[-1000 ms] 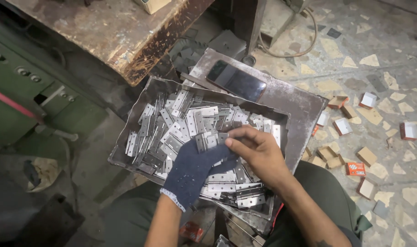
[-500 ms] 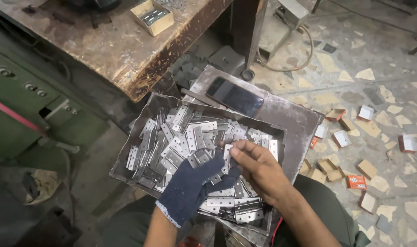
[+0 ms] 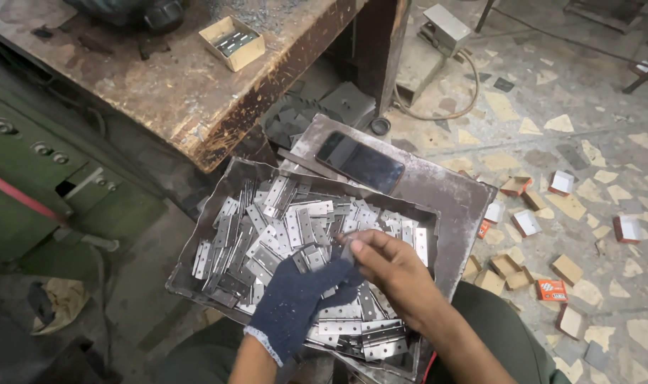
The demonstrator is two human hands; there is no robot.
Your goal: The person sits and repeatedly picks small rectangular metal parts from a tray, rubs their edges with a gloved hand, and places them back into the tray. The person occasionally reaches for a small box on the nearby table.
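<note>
Head view: the person's left hand (image 3: 299, 302), in a dark blue knit glove with a pale cuff, lies palm down on a heap of small silver metal hinges (image 3: 281, 235) that fills a shallow, worn metal tray (image 3: 196, 274). The gloved fingers reach toward one o'clock and are curled over the pile; whether they clench a hinge or merely press on the heap cannot be told, since the bare hand overlaps them.

The right hand (image 3: 395, 274) is bare and comes in from five o'clock, its knuckles crossing just over the gloved fingertips. Its thumb and forefinger are pinched together at about ten o'clock of the hand, grasping one small hinge (image 3: 344, 249) (only a sliver of it shows between the fingertips), just above the pile near the tray's middle.

The tray sits on the person's lap, with dark green trousers (image 3: 494, 334) showing at its four o'clock side. At one o'clock of the tray, touching its far rim, lies a flat grey metal sheet (image 3: 445, 195) with a black phone (image 3: 359, 162) resting face up on it.

At eleven o'clock stands a scuffed wooden workbench (image 3: 160, 85) bearing a small open cardboard box (image 3: 231, 44) of metal parts. At nine o'clock is a green machine (image 3: 46, 199). At three o'clock, small cardboard boxes (image 3: 537, 227) lie scattered over the terrazzo floor (image 3: 551, 92).
</note>
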